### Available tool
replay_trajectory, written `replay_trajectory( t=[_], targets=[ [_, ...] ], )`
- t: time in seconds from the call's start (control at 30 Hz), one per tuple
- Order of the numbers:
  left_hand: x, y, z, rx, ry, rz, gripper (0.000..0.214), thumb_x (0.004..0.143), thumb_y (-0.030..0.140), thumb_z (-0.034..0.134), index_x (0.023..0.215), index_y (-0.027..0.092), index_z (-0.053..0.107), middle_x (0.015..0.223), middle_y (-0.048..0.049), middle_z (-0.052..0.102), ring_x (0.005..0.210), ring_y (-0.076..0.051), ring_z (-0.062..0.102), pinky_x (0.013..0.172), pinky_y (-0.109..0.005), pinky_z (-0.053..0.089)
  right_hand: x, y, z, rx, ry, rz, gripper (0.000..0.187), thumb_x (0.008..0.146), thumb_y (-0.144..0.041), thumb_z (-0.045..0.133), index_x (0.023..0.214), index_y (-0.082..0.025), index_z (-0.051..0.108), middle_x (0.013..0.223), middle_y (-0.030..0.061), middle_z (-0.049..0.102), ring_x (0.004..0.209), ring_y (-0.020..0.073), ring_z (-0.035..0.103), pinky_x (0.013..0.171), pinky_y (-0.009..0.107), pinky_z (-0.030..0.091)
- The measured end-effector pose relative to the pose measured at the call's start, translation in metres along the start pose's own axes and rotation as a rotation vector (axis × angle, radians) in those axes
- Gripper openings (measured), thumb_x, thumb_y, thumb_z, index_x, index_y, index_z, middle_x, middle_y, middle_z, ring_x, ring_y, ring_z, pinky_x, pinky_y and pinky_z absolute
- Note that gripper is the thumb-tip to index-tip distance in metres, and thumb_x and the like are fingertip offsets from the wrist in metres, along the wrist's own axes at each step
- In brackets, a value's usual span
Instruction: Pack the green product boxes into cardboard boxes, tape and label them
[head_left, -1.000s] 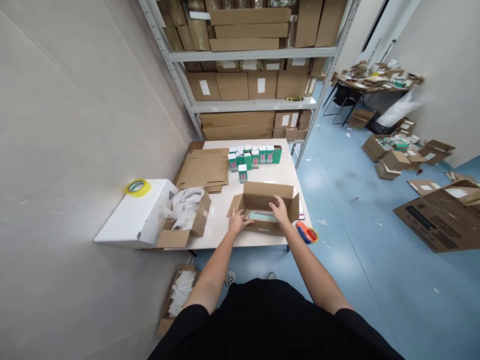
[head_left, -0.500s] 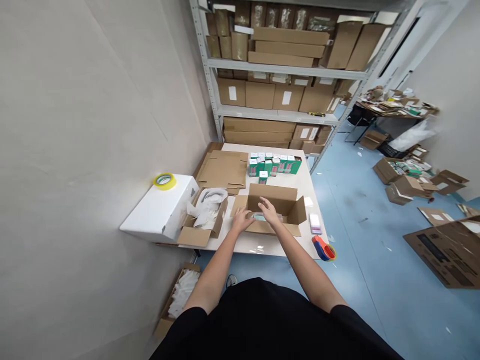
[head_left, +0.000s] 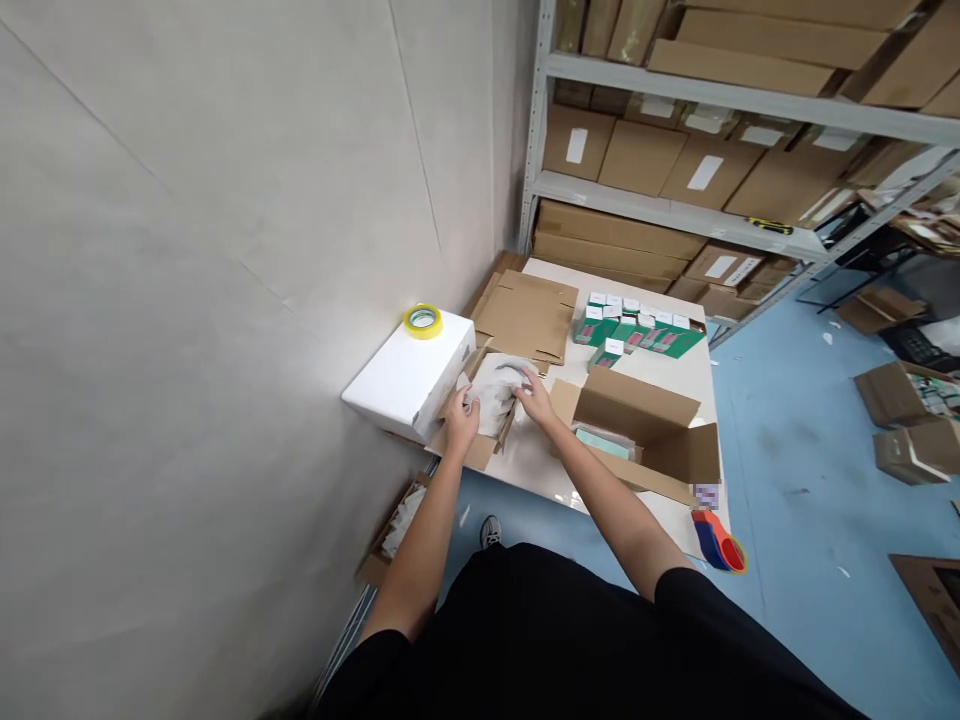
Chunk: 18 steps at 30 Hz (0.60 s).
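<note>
White packing film lies crumpled and coiled in an open cardboard box on the left of the table. My right hand is closed on the film's right edge, thumb and fingers pinched together. At the film's left side, my left hand has its fingers curled in on a bit of it. To the right stands a larger open carton, flaps up. A pale green flat item in clear wrapping lies inside it, toward its left end.
Green and white small boxes stand in rows at the back. Flat cardboard lies beside them. A yellow tape roll rests on a white box by the wall. A tape dispenser sits at the right front corner; shelving rises behind.
Both hands have moved left from the larger carton to the box of white film and have closed on the film. The camera view has turned left.
</note>
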<state>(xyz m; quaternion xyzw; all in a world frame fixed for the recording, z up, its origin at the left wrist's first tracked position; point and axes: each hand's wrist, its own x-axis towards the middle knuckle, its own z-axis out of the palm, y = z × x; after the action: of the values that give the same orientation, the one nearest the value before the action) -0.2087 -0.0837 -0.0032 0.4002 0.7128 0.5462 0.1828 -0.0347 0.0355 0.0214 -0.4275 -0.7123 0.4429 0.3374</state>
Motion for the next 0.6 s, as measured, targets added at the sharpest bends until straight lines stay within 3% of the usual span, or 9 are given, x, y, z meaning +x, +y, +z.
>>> replay_trajectory(
  t=[0.13, 0.2, 0.27, 0.4, 0.6],
  targets=[
    [0.005, -0.019, -0.016, -0.015, -0.017, -0.016, 0.042, 0.096, 0.028, 0.06, 0.137, 0.019, 0.066, 0.138, -0.0157, 0.065, 0.123, -0.028, 0.065, 0.093, -0.039, 0.063, 0.034, -0.014, 0.024, -0.374, -0.002, -0.145, 0.062, 0.088, -0.036, 0.072, 0.149, -0.026, 0.06, 0.169, 0.0121, 0.036, 0.155, 0.0351, 0.034, 0.127, 0.056, 0.03],
    [0.006, -0.023, -0.019, -0.015, -0.026, -0.01, 0.041, 0.095, 0.025, 0.06, 0.135, 0.02, 0.067, 0.138, -0.0146, 0.066, 0.121, -0.027, 0.066, 0.094, -0.038, 0.064, 0.052, -0.017, 0.034, -0.502, -0.06, -0.122, 0.061, 0.087, -0.03, 0.072, 0.146, -0.024, 0.062, 0.168, 0.0132, 0.038, 0.153, 0.0356, 0.038, 0.125, 0.055, 0.032],
    [0.006, -0.026, -0.021, -0.011, -0.036, 0.002, 0.039, 0.095, 0.023, 0.059, 0.133, 0.021, 0.068, 0.136, -0.0139, 0.067, 0.12, -0.027, 0.067, 0.092, -0.037, 0.064, 0.065, -0.018, 0.044, -0.588, -0.117, -0.053, 0.047, 0.087, -0.02, 0.068, 0.134, -0.022, 0.071, 0.161, 0.0141, 0.048, 0.147, 0.0346, 0.046, 0.122, 0.052, 0.038],
    [0.005, -0.028, -0.024, -0.023, -0.051, 0.041, 0.035, 0.094, 0.02, 0.058, 0.127, 0.021, 0.07, 0.133, -0.0136, 0.067, 0.119, -0.026, 0.067, 0.087, -0.036, 0.066, 0.081, -0.019, 0.055, -0.573, -0.133, 0.01, 0.033, 0.091, -0.011, 0.054, 0.11, -0.023, 0.078, 0.14, 0.0105, 0.068, 0.126, 0.0272, 0.064, 0.11, 0.041, 0.048],
    [0.007, -0.019, -0.027, -0.01, -0.002, 0.044, 0.034, 0.095, 0.02, 0.057, 0.127, 0.021, 0.068, 0.137, -0.013, 0.066, 0.124, -0.025, 0.065, 0.092, -0.036, 0.064, 0.099, -0.032, 0.045, -0.362, 0.108, 0.078, 0.022, 0.093, -0.022, 0.048, 0.098, -0.021, 0.069, 0.099, 0.0103, 0.076, 0.093, 0.0253, 0.069, 0.091, 0.036, 0.052]
  ],
)
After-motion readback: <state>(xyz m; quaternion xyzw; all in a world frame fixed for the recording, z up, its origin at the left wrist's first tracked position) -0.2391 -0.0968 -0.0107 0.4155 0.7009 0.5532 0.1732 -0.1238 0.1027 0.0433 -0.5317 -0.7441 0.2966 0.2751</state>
